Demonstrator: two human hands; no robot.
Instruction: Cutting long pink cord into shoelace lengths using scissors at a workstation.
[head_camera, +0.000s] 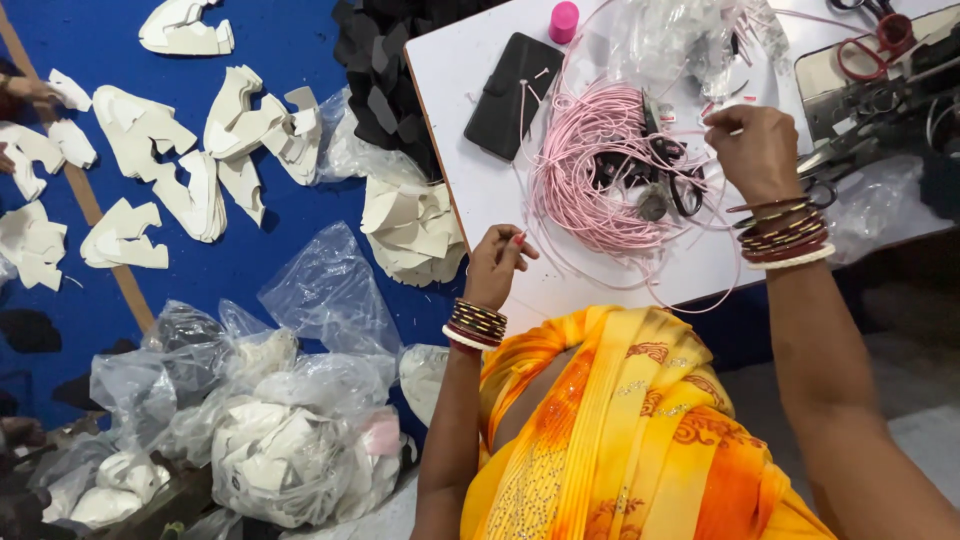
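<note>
Pink cord (590, 165), heaped in a loose tangled coil at the middle of a white table (470, 70), between two bare hands seen from above. Left hand (497, 262) at the table's near edge, just below and to the left of the coil, fingers curled shut and pinching one end of a strand that runs up toward the heap. Right hand (755, 150) raised over the coil's right side, thumb and fingertips closed on another thin length of the same cord, further loops trailing beneath the wrist and off the table's front edge. Stacked bangles in red, gold and white on both wrists; orange and yellow garment (620, 430) filling the lower frame. Black scissors (670, 185) half buried in the coil, touching its strands, just left of the right hand. Black wallet-like case (512, 95) flat on the table to the coil's upper left, well clear of both hands; small pink cylinder (564, 22) near the far edge; crumpled clear plastic (670, 35) beyond the coil. Sewing machine parts (870, 100) at the table's right end. On the blue floor (280, 40) to the left, scattered white cut pieces (160, 130), a pile of black cut pieces (385, 90) beside the table corner, and clear plastic bags (270, 440) stuffed with more white pieces, well apart from the cord.
</note>
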